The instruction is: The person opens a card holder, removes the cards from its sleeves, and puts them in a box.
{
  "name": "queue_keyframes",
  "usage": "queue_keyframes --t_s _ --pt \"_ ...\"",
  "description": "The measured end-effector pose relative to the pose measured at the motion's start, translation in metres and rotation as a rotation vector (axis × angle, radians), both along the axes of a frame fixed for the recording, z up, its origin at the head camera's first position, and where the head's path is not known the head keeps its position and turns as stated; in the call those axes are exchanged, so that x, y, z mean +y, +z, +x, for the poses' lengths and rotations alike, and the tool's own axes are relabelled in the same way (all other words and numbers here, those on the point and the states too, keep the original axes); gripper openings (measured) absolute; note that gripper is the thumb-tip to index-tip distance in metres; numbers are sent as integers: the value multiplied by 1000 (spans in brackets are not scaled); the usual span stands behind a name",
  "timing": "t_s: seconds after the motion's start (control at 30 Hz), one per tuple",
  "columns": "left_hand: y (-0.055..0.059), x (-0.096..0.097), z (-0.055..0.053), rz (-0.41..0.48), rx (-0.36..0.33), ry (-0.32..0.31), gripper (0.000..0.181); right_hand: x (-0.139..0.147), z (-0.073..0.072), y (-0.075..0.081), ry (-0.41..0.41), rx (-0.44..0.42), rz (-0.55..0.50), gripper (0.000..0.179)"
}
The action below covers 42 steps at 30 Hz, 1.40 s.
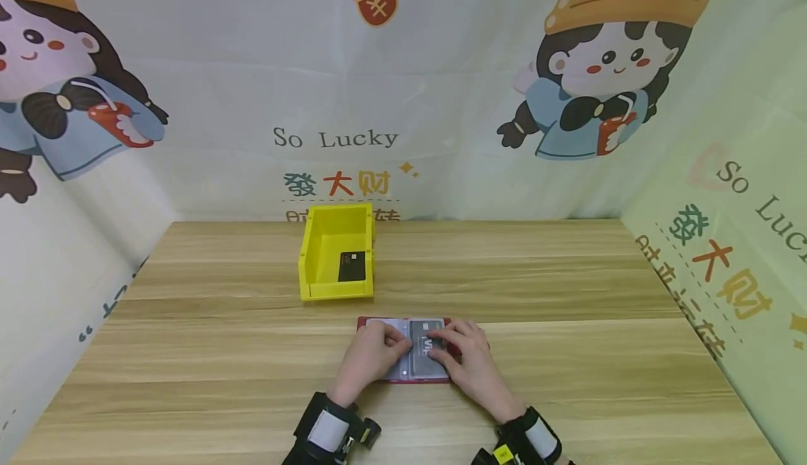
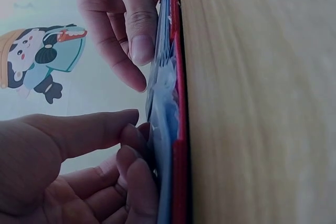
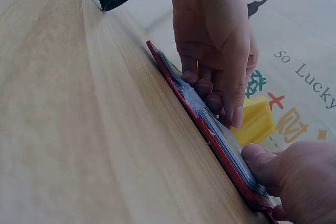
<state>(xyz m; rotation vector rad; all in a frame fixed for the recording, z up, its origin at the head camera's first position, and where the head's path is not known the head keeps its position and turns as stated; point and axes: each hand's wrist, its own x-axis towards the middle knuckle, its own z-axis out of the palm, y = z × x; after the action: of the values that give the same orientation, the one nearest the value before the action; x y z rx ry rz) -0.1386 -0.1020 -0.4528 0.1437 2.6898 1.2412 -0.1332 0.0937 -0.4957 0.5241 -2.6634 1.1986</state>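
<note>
A red card holder (image 1: 424, 382) lies spread flat on the table, its clear plastic sleeves (image 1: 392, 325) facing up. Under the plastic on its right side is a grey card (image 1: 421, 367) with large white lettering. My left hand (image 1: 372, 353) has its fingers curled at the sleeve edge near the middle fold, and thumb and index finger pinch there; the exact grip is partly hidden. Over the right side, my right hand (image 1: 469, 360) holds the holder, thumb (image 3: 257, 156) on the sleeves and other fingers curled by the red cover's edge.
Behind the holder stands a yellow open bin (image 1: 337, 290) with a black card (image 1: 352, 267) inside. The wooden table (image 1: 567, 297) meets printed cloth walls (image 1: 454, 185) at the back and sides. Both wrists wear black straps with cameras.
</note>
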Motion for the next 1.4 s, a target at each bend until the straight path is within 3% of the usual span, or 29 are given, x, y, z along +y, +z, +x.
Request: queue_keyframes --t_s 0.3,0.63,1.4 --pt "2 -2 2 58 -1 13 15 -1 -1 1 1 -15 17 25" --pt "6 -6 2 111 -80 -28 24 -1 2 1 -8 -36 34 27" --pt "9 -6 1 102 -105 -84 28 -2 1 0 -12 4 23 27"
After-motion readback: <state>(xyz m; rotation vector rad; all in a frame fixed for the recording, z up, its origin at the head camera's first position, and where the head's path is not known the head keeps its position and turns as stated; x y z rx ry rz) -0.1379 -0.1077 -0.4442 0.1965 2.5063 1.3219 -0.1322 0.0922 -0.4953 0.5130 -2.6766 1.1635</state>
